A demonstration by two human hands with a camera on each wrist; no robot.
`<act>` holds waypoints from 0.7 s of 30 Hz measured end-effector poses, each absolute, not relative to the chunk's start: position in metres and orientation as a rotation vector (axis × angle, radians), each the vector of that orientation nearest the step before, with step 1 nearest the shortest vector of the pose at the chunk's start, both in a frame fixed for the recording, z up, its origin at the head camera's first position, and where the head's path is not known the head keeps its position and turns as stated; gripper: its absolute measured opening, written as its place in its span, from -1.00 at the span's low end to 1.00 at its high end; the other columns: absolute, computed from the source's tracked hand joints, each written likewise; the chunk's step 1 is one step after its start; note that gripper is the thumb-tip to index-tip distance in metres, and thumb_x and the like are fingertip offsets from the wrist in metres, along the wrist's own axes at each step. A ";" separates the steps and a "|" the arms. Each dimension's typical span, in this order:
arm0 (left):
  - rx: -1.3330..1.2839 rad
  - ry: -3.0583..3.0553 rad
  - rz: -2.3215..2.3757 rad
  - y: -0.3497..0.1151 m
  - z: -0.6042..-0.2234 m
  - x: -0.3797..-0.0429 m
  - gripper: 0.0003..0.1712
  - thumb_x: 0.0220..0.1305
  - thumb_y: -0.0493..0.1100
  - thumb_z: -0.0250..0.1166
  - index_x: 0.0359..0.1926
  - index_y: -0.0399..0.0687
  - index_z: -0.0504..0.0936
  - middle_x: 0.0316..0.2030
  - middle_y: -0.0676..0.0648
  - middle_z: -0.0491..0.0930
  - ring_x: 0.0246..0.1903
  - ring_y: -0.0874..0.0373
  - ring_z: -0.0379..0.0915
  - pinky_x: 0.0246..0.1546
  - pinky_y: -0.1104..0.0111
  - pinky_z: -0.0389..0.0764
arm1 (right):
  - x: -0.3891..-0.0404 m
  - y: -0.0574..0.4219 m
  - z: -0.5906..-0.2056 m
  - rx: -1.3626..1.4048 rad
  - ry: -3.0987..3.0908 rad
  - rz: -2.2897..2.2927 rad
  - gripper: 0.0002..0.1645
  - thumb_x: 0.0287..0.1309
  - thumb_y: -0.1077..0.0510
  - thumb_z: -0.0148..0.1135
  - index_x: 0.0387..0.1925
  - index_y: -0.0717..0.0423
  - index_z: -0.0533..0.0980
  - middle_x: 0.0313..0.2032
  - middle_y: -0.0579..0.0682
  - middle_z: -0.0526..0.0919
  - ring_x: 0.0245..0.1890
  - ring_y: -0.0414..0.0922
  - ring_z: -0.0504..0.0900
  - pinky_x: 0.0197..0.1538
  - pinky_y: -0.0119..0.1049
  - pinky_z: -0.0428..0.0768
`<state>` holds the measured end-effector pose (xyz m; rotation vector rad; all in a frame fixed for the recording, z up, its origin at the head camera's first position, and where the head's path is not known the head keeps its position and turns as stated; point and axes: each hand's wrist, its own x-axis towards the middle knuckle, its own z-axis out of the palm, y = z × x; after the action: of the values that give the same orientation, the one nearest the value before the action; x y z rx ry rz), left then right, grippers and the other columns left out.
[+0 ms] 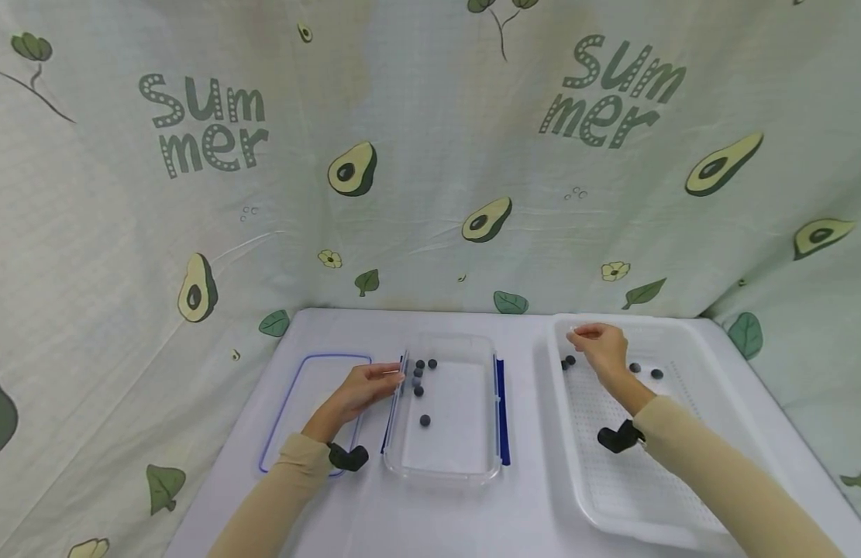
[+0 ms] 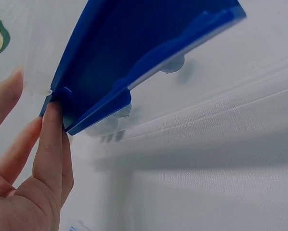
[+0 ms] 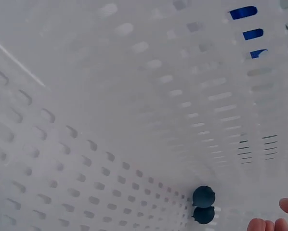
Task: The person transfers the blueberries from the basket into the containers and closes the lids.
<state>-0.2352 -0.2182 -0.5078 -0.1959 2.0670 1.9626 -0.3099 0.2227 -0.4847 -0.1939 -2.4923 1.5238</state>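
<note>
Several blueberries [image 1: 425, 421] lie in a clear plastic container [image 1: 444, 471], mostly along its left side. My left hand [image 1: 367, 390] is at that side, its fairly straight fingers touching the end of the folded-down blue latch [image 2: 105, 53], thumb apart. Over the far left part of a white perforated basket [image 1: 576, 484] is my right hand [image 1: 600, 349], fingers bent and pointing left. Its thumb and fingertips [image 3: 267, 225] show a gap with nothing seen between them. Two blueberries [image 3: 203, 197] sit together by the basket wall, and two more [image 1: 656, 373] lie right of the hand.
A clear lid with a blue rim [image 1: 284, 411] lies left of the container. The container's right blue latch [image 1: 503, 415] hangs down on the side facing the basket. Behind the white table [image 1: 486, 515] hangs a curtain [image 1: 416, 101] printed with avocados.
</note>
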 end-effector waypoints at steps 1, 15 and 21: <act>-0.191 2.069 1.962 -0.218 -0.508 -0.235 -0.41 0.28 -0.19 0.41 0.28 -0.33 0.50 0.06 -0.19 0.64 0.02 0.10 0.60 0.09 0.30 0.61 | -0.309 0.223 -0.486 -0.195 -2.497 1.508 -0.71 0.16 0.22 0.41 -0.20 0.41 0.62 -0.44 0.06 0.72 -0.56 -0.32 0.58 -0.50 -0.54 0.50; -0.175 2.076 1.943 -0.222 -0.511 -0.236 -0.40 0.28 -0.16 0.42 0.27 -0.30 0.51 0.09 -0.20 0.62 0.04 0.09 0.59 0.10 0.30 0.61 | -0.303 0.223 -0.517 -0.202 -2.557 1.326 -0.73 0.04 0.20 0.48 -0.35 0.38 0.63 -0.48 0.13 0.68 -0.55 -0.23 0.47 -0.53 -0.47 0.42; -0.162 2.066 1.942 -0.224 -0.510 -0.234 -0.38 0.28 -0.15 0.42 0.29 -0.31 0.49 0.12 -0.23 0.60 0.06 0.07 0.58 0.11 0.30 0.60 | -0.301 0.221 -0.524 -0.243 -2.570 1.274 -0.73 0.02 0.20 0.48 -0.38 0.35 0.62 -0.48 0.15 0.68 -0.54 -0.19 0.48 -0.48 -0.41 0.43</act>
<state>-0.2340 -0.2237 -0.5097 -0.1623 2.0664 1.9419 -0.3006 0.2207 -0.5239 -0.2434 -2.5696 1.2740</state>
